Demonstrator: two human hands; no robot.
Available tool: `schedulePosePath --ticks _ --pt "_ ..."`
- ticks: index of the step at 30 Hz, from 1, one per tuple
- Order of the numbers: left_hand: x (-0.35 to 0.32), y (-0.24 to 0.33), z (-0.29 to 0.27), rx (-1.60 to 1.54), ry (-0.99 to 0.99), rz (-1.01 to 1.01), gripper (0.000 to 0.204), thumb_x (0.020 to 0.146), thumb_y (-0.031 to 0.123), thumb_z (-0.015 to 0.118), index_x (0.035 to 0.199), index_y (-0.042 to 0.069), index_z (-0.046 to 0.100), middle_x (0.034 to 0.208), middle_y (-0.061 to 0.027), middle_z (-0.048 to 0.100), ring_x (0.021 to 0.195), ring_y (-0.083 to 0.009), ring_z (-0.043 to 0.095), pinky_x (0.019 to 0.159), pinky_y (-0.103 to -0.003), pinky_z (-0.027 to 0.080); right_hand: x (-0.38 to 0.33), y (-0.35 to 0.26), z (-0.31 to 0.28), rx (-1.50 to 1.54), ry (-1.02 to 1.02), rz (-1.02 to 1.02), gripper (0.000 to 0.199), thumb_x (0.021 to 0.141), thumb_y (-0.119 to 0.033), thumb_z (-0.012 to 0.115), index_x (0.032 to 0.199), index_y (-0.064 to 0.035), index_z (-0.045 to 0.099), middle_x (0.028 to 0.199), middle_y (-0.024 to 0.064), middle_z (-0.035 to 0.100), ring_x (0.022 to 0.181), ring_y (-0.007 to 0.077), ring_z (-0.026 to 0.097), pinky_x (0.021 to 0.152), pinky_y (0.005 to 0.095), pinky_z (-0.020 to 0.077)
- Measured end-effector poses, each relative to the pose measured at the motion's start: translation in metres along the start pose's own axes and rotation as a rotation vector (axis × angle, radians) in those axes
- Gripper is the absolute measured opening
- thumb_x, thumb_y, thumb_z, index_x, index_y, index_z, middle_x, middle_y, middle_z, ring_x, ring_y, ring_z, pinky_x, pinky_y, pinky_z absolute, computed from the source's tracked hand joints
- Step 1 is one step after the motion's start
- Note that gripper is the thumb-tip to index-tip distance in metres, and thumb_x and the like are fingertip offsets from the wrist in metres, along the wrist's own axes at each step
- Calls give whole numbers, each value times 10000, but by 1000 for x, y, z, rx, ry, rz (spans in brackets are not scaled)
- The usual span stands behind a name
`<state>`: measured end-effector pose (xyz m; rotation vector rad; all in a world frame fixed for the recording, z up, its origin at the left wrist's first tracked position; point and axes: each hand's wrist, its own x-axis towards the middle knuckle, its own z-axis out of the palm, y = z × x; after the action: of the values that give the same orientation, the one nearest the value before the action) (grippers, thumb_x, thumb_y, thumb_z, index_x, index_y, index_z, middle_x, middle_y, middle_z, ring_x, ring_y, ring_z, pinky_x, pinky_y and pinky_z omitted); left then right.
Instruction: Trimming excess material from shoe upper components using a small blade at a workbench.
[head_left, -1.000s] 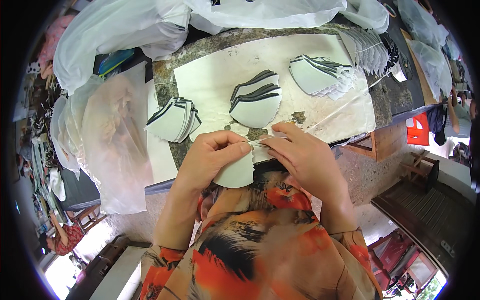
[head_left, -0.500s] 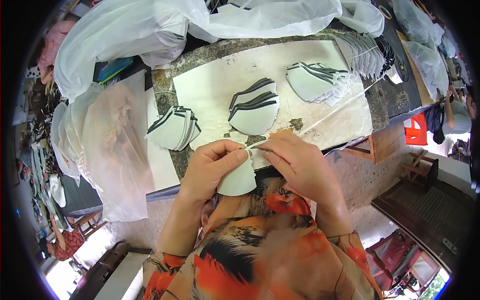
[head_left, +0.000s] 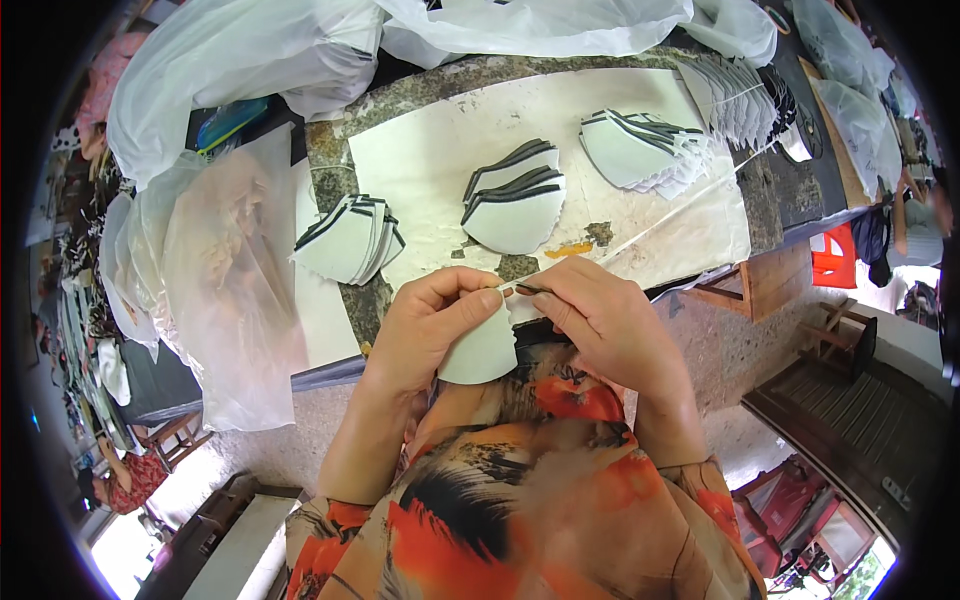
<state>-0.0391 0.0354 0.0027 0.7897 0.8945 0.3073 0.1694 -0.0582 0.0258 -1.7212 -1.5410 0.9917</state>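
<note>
Two bare hands meet at the near edge of a dark-topped desk (head_left: 800, 190), watched by me from afar, both drawn into narrow pinches. The left hand (head_left: 425, 325) holds the upper end of a pale white, fan-shaped flat piece with a scalloped edge (head_left: 480, 350), thumb on top; the piece hangs toward 7 o'clock from the fingertips, in front of an orange-and-black patterned top (head_left: 500, 490). Just beside it, the right hand (head_left: 605, 325) pinches a thin, narrow white strip (head_left: 670, 215) that runs off toward 2 o'clock over a stained white paper sheet (head_left: 420, 150). What the curled right fingers cover, I cannot tell.

Stacks of similar white pieces with black-edged tops lie beyond: the middle stack (head_left: 515, 215) at 12 o'clock, the left stack (head_left: 340, 250) near 10, the right stack (head_left: 630, 155) between 1 and 2.

I judge the piece light, thin and pliable, with little slip but easily creased. I would hold it flat by the upper corner, sparing the scallops, and pull the strip gently.
</note>
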Motion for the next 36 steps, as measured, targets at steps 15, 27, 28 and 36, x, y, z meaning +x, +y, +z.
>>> schedulePosePath --ticks 15,27,28,36 --pt "-1 -7 25 223 85 126 177 983 144 721 1086 0 733 882 22 674 809 -49 585 714 -226 484 -1 8 13 443 23 243 402 1104 -327 470 1060 22 665 978 177 661 900 319 635 840 377 501" --pt "2 -4 29 842 187 645 112 901 107 730 1002 60 745 818 -92 656 755 -270 616 681 -358 483 -2 14 21 622 36 308 406 1100 -323 495 999 30 669 918 85 648 887 179 583 851 313 476" --pt "2 -3 29 848 196 658 103 902 105 727 994 63 747 813 -91 655 752 -270 615 680 -363 482 -1 14 19 622 36 309 406 1100 -323 495 999 30 669 918 85 648 887 179 583 851 313 476" --pt "4 1 28 939 201 735 91 897 99 731 978 65 753 791 -85 653 743 -271 620 668 -358 482 0 14 5 864 -123 438 376 1083 -365 530 1030 -35 701 773 -64 482 734 46 413 649 231 348"
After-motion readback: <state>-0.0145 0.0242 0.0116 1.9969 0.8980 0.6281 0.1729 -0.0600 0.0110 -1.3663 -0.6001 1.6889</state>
